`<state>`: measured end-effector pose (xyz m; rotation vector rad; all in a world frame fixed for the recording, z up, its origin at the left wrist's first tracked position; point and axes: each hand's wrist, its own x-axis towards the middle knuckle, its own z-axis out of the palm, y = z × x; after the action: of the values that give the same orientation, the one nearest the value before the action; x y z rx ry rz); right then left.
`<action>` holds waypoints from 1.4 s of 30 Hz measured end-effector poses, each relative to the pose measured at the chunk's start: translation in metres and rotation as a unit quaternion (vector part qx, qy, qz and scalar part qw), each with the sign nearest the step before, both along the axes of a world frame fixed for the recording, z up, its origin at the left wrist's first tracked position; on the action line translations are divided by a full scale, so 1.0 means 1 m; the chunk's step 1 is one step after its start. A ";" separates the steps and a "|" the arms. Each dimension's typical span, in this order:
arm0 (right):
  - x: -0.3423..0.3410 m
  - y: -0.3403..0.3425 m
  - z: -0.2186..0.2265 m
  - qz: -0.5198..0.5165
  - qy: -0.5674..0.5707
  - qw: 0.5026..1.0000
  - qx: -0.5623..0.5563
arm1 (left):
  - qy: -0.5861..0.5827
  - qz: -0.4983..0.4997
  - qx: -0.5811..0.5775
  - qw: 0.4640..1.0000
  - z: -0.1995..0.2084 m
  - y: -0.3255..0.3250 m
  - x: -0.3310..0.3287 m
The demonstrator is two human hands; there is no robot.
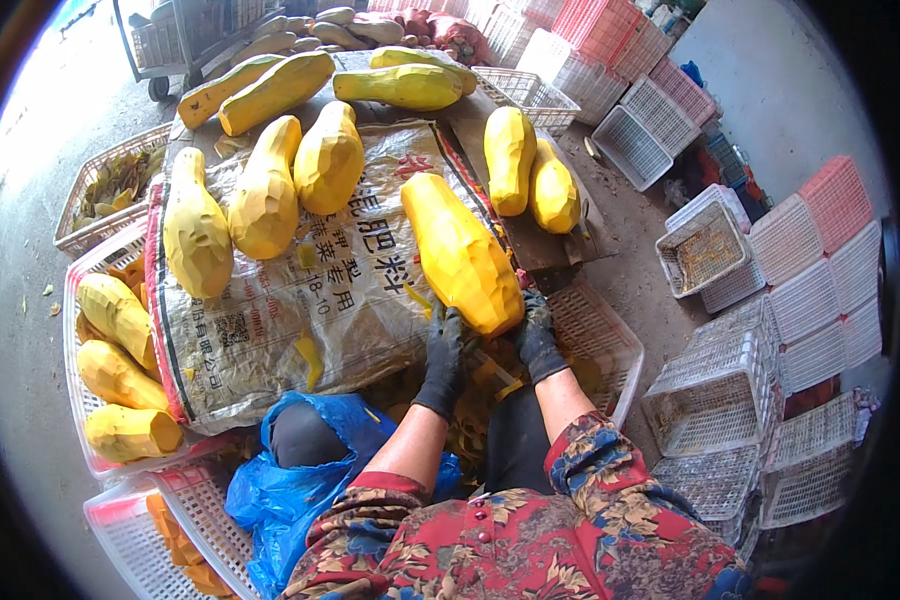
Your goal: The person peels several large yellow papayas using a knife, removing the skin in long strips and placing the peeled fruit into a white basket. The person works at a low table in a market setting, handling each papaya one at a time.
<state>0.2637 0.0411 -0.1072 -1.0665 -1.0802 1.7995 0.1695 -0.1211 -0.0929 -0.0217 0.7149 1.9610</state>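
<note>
At near end of squash (458,252), left hand (446,347), right hand (539,336) half-curled; palms hidden, grips unclear.

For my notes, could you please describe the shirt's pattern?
The shirt is red with a floral print, best in the head view.

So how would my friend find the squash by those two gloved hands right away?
Find the big printed sack in the middle. Along its right side, a bright yellow squash lies slanted, its fat end between the left hand and the right hand. It's the only squash with hands at it, and looks bigger than its neighbours.
</note>
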 end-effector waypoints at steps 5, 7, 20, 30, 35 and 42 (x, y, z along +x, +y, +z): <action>-0.002 -0.009 0.022 -0.011 -0.003 0.993 0.120 | -0.105 -0.046 0.100 0.988 -0.027 0.024 -0.001; -0.007 -0.010 0.037 -0.022 -0.076 0.985 0.156 | -0.199 -0.018 0.145 0.969 -0.030 0.033 0.004; -0.039 0.007 0.066 0.028 -0.051 0.978 0.200 | -0.028 -0.004 0.091 0.995 -0.008 0.057 -0.007; -0.033 0.076 0.005 -0.060 0.067 0.996 0.006 | 0.171 -0.037 0.065 0.982 0.032 0.042 -0.033; -0.044 0.068 0.016 -0.117 -0.069 0.981 0.135 | 0.270 -0.008 0.065 0.961 0.013 0.060 -0.042; -0.057 0.042 0.048 -0.078 -0.044 0.974 0.206 | 0.017 -0.094 0.105 0.990 0.008 0.045 -0.041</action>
<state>0.2063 0.0829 -0.0594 -0.9512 -1.3149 1.3374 0.1281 -0.0764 -0.0844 0.2021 0.5090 1.8485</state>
